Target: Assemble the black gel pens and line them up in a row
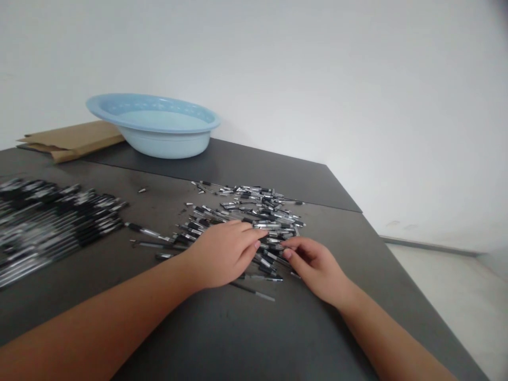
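A loose pile of pens and pen parts [273, 214], black and clear with silver tips, lies on the dark table. My left hand [224, 251] is palm down over the near side of the pile, its fingers stretched out to the right and its thumb just below them. What lies under its palm is hidden. At the pile's right edge my right hand [315, 267] has its fingers curled, with the thumb and forefinger close together among the pens. Whatever is between those fingertips is too small to make out. A thin refill [254, 291] lies nearest me, below my left hand.
Many pens [51, 227] lie side by side in a broad batch on the left. Behind stand a light blue basin [170, 145] and a flat brown paper bag [75, 140], near the white wall. The grey table [397, 296] ends at a slanting right edge.
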Tool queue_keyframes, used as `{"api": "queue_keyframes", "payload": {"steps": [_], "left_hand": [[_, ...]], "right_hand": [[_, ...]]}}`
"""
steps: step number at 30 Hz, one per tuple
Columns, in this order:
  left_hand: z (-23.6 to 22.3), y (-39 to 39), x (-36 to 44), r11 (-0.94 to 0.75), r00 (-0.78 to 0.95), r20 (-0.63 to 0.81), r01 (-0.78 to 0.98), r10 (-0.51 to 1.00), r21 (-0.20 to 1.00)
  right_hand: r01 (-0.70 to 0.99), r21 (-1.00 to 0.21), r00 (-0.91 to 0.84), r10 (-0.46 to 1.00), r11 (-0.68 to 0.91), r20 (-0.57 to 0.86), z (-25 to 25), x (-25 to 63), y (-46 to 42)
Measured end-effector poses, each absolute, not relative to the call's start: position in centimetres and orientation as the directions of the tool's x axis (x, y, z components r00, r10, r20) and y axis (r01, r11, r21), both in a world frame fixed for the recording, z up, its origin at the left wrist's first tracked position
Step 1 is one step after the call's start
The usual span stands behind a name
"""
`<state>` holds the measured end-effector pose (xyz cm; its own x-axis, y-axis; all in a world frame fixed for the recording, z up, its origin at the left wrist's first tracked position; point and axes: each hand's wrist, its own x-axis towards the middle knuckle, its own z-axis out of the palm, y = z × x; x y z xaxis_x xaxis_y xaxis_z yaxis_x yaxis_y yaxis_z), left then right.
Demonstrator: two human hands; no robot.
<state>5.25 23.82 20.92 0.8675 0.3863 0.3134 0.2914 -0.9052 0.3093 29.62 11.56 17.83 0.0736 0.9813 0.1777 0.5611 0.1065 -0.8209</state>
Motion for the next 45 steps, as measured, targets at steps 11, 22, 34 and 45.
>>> {"api": "queue_keyframes", "payload": {"steps": [11,22,34,45], "left_hand": [[20.5,24.1,5.2,-0.912,0.883,0.308,0.252,0.354,0.324],[20.3,24.4,5.2,-0.943,0.916,0.291,0.198,0.275,0.269],[20.3,23.9,5.2,-0.868,0.883,0.314,0.179,0.349,0.463],[20.2,23.2,5.4,-0.866,0.905,0.299,0.132,0.304,0.482]], "right_hand": [[0.495,-0.865,0.107,0.982,0.083,0.155,18.8,29.2,11.1],[0.534,-0.842,0.037,0.992,0.079,0.117,18.9,29.4,11.2],[0.184,-0.982,0.092,0.993,0.050,0.068,18.1,29.5,11.2],[-0.117,-0.992,-0.044,0.998,-0.039,-0.034,17.7,29.1,11.2]]}}
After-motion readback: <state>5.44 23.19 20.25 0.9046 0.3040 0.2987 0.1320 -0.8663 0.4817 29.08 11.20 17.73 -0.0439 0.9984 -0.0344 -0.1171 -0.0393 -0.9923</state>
